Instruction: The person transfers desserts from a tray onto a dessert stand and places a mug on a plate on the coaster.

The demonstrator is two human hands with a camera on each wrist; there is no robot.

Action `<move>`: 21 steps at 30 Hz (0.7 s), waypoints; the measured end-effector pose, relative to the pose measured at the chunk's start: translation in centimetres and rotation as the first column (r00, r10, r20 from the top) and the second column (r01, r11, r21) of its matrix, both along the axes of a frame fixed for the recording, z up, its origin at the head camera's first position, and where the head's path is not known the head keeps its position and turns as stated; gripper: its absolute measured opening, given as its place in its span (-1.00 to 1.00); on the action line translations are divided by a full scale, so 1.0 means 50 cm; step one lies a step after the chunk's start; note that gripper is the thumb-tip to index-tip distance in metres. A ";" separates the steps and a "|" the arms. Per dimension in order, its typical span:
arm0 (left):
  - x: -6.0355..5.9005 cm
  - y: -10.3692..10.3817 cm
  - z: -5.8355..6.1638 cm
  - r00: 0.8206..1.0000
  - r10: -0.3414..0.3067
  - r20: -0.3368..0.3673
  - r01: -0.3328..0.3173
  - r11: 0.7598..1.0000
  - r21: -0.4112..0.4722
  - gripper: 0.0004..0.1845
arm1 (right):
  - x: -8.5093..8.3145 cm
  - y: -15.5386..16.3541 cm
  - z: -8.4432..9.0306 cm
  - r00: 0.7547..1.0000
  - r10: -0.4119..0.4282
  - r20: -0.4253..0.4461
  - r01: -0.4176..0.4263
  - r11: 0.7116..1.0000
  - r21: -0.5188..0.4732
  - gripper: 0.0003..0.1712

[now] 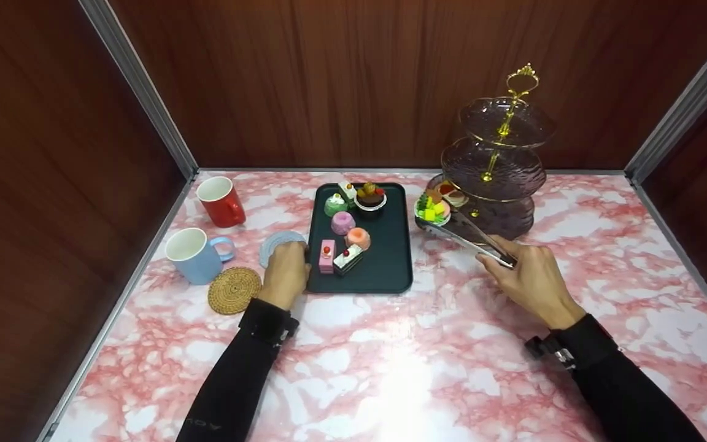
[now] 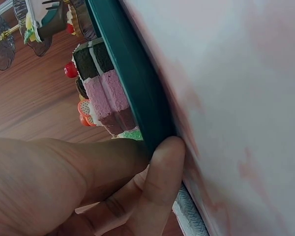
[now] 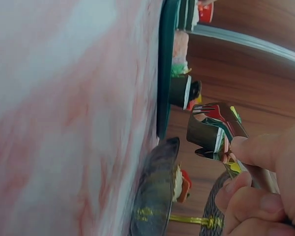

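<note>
A pink-and-white marbled tabletop [image 1: 390, 368] fills a booth walled on three sides by dark wood panels [image 1: 329, 80] with grey metal corner strips. Near the tabletop's middle lies a dark green tray [image 1: 384, 270], the landmark for what follows; it carries several small cakes, among them a pink slice [image 1: 327, 256] and a chocolate-layered slice [image 1: 348, 259] at its near left. The left hand [image 1: 285, 274] rests against the tray's left edge, fingers curled and the thumb pressed onto the rim, as the left wrist view shows [image 2: 163, 162]. Just left of the tray, partly under that hand, lies a grey coaster [image 1: 277, 244]; farther left are a woven coaster [image 1: 234, 290], a light blue mug [image 1: 194, 255] and, behind it, a red mug [image 1: 221, 201]. To the tray's right stands a three-tier purple glass stand [image 1: 501, 159] with a gold stem. The right hand [image 1: 531, 279] grips metal tongs [image 1: 470, 236], fingers closed around their handles; the tong tips clamp a fruit-topped cake [image 1: 432, 209], held just off the tray's far right corner, beside the stand's lowest tier.
</note>
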State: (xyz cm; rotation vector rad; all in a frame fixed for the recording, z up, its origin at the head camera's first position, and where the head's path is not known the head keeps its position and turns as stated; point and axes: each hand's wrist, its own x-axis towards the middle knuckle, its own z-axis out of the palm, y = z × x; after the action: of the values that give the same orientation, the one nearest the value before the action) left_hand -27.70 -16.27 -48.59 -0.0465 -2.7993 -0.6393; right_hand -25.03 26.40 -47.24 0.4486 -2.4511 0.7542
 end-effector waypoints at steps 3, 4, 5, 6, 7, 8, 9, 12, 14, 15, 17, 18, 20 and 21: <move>-0.002 -0.001 -0.001 1.000 0.000 -0.005 0.000 1.000 0.006 -0.81 | 0.002 0.013 0.002 1.000 -0.012 -0.012 0.012 1.000 0.007 -0.46; -0.002 -0.001 -0.001 1.000 0.000 -0.002 0.000 1.000 0.008 -0.81 | 0.004 0.017 0.003 1.000 -0.018 -0.014 0.018 1.000 0.009 -0.46; -0.002 -0.001 -0.001 1.000 0.001 0.001 -0.001 1.000 0.010 -0.80 | 0.005 0.021 0.003 1.000 -0.021 -0.014 0.021 1.000 0.012 -0.46; -0.001 -0.001 -0.001 1.000 0.002 0.005 -0.002 1.000 0.013 -0.78 | 0.006 0.025 0.003 1.000 -0.023 -0.017 0.023 1.000 0.016 -0.47; -0.001 -0.001 -0.001 1.000 0.004 0.009 -0.004 1.000 0.015 -0.78 | 0.007 0.030 0.004 1.000 -0.026 -0.017 0.026 0.999 0.019 -0.47; -0.001 0.000 -0.001 1.000 0.007 0.013 -0.007 1.000 0.016 -0.77 | 0.009 0.034 0.004 0.999 -0.033 -0.016 0.033 0.999 0.023 -0.47; -0.001 0.000 -0.001 1.000 0.004 0.012 -0.004 1.000 0.016 -0.77 | 0.011 0.038 0.004 0.999 -0.034 -0.018 0.034 0.999 0.027 -0.48; -0.002 0.001 0.000 1.000 0.000 0.008 0.000 1.000 0.012 -0.78 | 0.016 0.051 0.006 0.999 -0.044 -0.015 0.044 0.998 0.034 -0.49; -0.004 0.001 0.000 1.000 -0.003 0.007 0.003 1.000 0.013 -0.78 | 0.018 0.058 0.008 0.998 -0.057 -0.010 0.057 0.998 0.040 -0.49; -0.004 0.001 0.001 1.000 -0.003 0.007 0.003 1.000 0.014 -0.79 | 0.019 0.061 0.009 0.998 -0.059 -0.008 0.060 0.997 0.041 -0.49; -0.004 0.001 0.001 1.000 0.001 0.011 -0.002 1.000 0.018 -0.79 | 0.020 0.067 0.011 0.997 -0.073 0.000 0.073 0.996 0.046 -0.49; -0.004 0.000 0.000 1.000 -0.001 0.011 0.000 1.000 0.017 -0.79 | 0.020 0.069 0.012 0.997 -0.079 0.005 0.079 0.996 0.047 -0.49; -0.002 -0.001 0.000 1.000 -0.001 0.012 0.001 1.000 0.019 -0.77 | 0.019 0.073 0.015 0.996 -0.085 0.012 0.085 0.995 0.053 -0.49; -0.001 -0.002 -0.001 1.000 -0.002 0.011 0.002 1.000 0.018 -0.77 | 0.018 0.074 0.015 0.996 -0.088 0.017 0.087 0.995 0.055 -0.48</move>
State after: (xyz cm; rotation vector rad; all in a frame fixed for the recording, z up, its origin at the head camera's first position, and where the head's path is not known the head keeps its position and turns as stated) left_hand -27.75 -16.38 -48.61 -0.0422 -2.8037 -0.6677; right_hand -24.12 30.11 -46.47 0.3535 -2.4963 0.6602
